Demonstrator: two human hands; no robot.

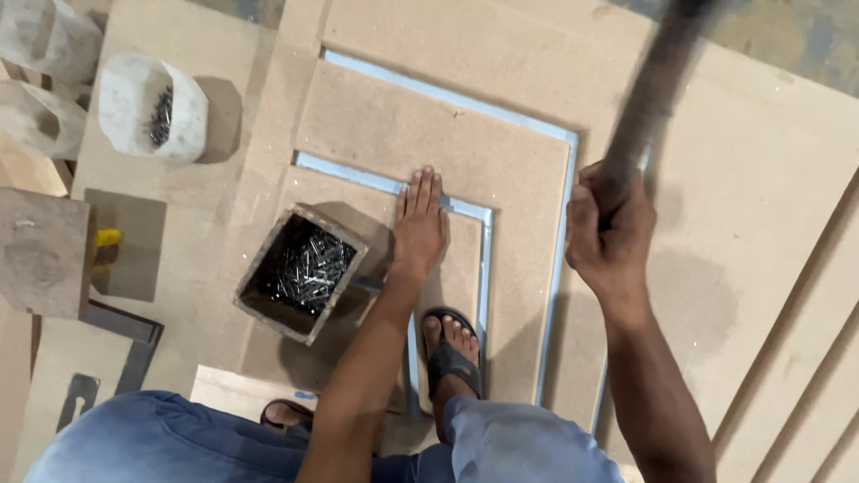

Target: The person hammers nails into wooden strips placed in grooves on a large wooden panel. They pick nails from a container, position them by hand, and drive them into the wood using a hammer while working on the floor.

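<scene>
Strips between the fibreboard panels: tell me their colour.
Light blue strips, framing the tan panels; the left hand lies flat beside one. Head view shows it best.

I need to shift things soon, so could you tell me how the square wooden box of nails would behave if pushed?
The box looks well filled with nails, so probably heavy for its size. Its flat base on the board suggests sliding rather than rolling. It is open-topped, so tilting would likely spill nails.

Your left hand (419, 224) lies flat, palm down, fingers straight and together, arm stretched forward. Your right hand (611, 228) is raised and clenched in a fist, knuckles up, forearm angled in from the lower right.
</scene>
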